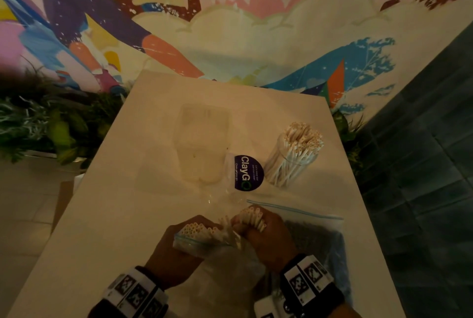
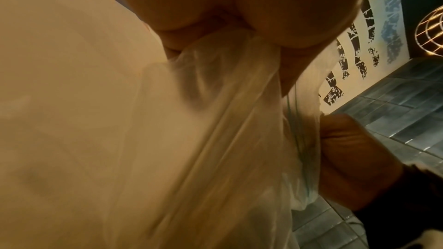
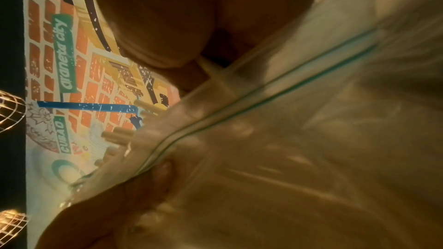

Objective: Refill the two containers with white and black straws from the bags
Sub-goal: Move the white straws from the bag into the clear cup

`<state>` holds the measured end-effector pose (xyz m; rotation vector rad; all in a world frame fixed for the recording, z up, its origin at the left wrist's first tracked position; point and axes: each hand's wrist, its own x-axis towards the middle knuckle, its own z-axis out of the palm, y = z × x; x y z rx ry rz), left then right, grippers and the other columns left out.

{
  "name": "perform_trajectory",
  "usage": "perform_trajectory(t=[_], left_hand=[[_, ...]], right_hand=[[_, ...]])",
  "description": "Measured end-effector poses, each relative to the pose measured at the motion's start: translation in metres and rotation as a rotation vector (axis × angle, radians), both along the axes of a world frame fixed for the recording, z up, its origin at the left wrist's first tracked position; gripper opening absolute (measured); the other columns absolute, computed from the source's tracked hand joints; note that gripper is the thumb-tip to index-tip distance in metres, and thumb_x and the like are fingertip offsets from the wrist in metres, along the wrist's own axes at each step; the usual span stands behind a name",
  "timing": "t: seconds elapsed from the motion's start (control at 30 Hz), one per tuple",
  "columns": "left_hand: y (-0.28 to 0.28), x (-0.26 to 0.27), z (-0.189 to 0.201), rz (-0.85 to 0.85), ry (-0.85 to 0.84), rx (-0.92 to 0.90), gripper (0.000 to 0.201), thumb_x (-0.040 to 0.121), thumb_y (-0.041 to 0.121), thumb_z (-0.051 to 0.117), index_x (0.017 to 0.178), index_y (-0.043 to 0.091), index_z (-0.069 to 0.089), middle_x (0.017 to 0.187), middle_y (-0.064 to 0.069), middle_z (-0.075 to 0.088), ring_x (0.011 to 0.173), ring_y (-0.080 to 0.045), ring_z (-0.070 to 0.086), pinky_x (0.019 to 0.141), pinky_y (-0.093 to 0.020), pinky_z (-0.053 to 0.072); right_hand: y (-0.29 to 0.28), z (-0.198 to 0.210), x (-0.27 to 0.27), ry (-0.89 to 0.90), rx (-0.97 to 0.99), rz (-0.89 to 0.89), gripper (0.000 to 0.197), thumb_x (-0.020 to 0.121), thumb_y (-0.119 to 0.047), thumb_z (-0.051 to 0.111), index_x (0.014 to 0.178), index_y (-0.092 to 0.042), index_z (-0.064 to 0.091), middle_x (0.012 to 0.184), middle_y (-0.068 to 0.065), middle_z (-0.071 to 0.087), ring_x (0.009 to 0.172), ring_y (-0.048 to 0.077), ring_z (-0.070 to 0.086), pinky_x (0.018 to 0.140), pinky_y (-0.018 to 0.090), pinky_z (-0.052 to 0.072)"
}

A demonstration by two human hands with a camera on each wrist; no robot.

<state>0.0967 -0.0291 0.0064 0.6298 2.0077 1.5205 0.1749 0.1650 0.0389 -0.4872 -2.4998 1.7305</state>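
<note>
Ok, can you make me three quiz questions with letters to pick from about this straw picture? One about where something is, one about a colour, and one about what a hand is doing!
1. Where does the container of white straws stand?
A. right of the round ClayGo sticker
B. on the floor
C. inside the bag

2. What colour are the straws in the right hand?
A. black
B. white
C. green

3. What is the left hand doing?
A. lying flat on the table
B. pointing at the wall
C. gripping the clear bag with straws in it

Answers: 1 A, the container sits on the table just right of the sticker. 2 B, the bunch in the fist is white. 3 C, its fingers curl round the bag's open top.
</note>
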Motion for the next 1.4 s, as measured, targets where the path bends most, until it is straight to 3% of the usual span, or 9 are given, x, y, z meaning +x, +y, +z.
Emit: perform_trajectory(t=[0.2,0.3,0.57,0.67,0.77,0.9,1.03,1.2,1.4], left_hand=[[-0.003,0.003,0.002,-0.019,-0.004,-0.005,0.024,0.078,0.032,0.070,0.101,0.025,0.069,0.102,0.001,0.071,0.098,-0.018,0.066,0.089,-0.043,0.053],[0.001,0.002,0.011,-0.005,-0.022,0.010,0.032,0.080,0.010,0.068,0.091,0.040,0.070,0.091,0.011,0.073,0.088,-0.006,0.068,0.085,-0.033,0.055],[-0.004,0.002,0.005,-0.004,-0.048,0.054,0.036,0.063,0.036,0.075,0.098,0.039,0.068,0.097,0.011,0.071,0.094,-0.007,0.066,0.087,-0.026,0.053],[-0.003,0.002,-0.003,-0.044,-0.067,0.045,0.055,0.060,0.057,0.076,0.111,0.038,0.063,0.114,0.002,0.067,0.109,-0.018,0.060,0.100,-0.031,0.046],[0.002,0.003,0.003,-0.145,-0.133,-0.034,0.061,0.079,0.032,0.071,0.130,0.013,0.043,0.136,-0.014,0.049,0.126,-0.024,0.047,0.110,-0.039,0.035],[0.001,0.004,0.012,-0.029,-0.209,0.039,0.118,0.019,0.088,0.063,0.104,0.007,0.060,0.100,0.004,0.063,0.093,-0.003,0.062,0.089,-0.017,0.047],[-0.005,0.004,0.008,-0.084,-0.108,0.045,0.057,0.033,0.090,0.057,0.083,0.062,0.064,0.090,0.037,0.066,0.093,0.015,0.060,0.083,-0.002,0.043],[-0.004,0.006,0.014,-0.084,-0.052,0.131,0.043,0.069,0.057,0.069,0.104,0.033,0.069,0.108,0.006,0.070,0.104,-0.014,0.064,0.095,-0.037,0.050],[-0.003,0.005,0.009,-0.077,-0.047,0.139,0.030,0.074,0.040,0.068,0.103,0.029,0.070,0.107,0.004,0.070,0.104,-0.016,0.064,0.094,-0.039,0.051]], right_hand=[[0.013,0.012,0.004,0.115,-0.189,-0.153,0.030,0.074,0.023,0.054,0.068,-0.004,0.045,0.074,0.012,0.069,0.073,0.025,0.067,0.069,0.028,0.055],[0.014,0.004,0.007,-0.026,-0.038,-0.046,0.030,0.072,0.009,0.064,0.061,-0.012,0.047,0.073,0.008,0.067,0.071,0.010,0.065,0.067,0.021,0.051],[0.007,0.007,0.014,-0.073,0.161,0.003,0.016,0.078,0.003,0.067,0.068,0.005,0.054,0.070,-0.001,0.065,0.063,-0.005,0.057,0.059,0.004,0.037],[0.007,0.001,0.015,-0.126,0.161,0.052,0.020,0.082,-0.001,0.065,0.065,-0.006,0.055,0.062,-0.010,0.060,0.060,-0.005,0.055,0.058,0.008,0.037],[0.002,-0.016,0.018,-0.161,0.219,0.124,0.033,0.086,-0.013,0.062,0.058,-0.028,0.052,0.058,-0.013,0.055,0.059,0.002,0.052,0.056,0.012,0.036],[-0.005,-0.017,0.018,-0.114,0.214,0.157,0.042,0.087,-0.014,0.060,0.054,-0.036,0.045,0.056,-0.016,0.053,0.057,-0.003,0.050,0.059,0.009,0.036],[0.000,-0.001,0.016,-0.175,0.065,0.183,0.038,0.080,-0.003,0.064,0.054,-0.026,0.049,0.060,-0.006,0.055,0.061,0.004,0.053,0.063,0.027,0.048],[0.008,0.034,0.017,-0.051,-0.199,0.184,0.023,0.072,0.006,0.058,0.059,-0.009,0.045,0.075,0.009,0.064,0.074,0.016,0.063,0.070,0.037,0.049],[0.021,0.079,0.012,0.215,-0.482,0.171,0.029,0.066,0.003,0.062,0.056,-0.022,0.051,0.075,0.025,0.057,0.068,0.013,0.061,0.062,0.023,0.048]])
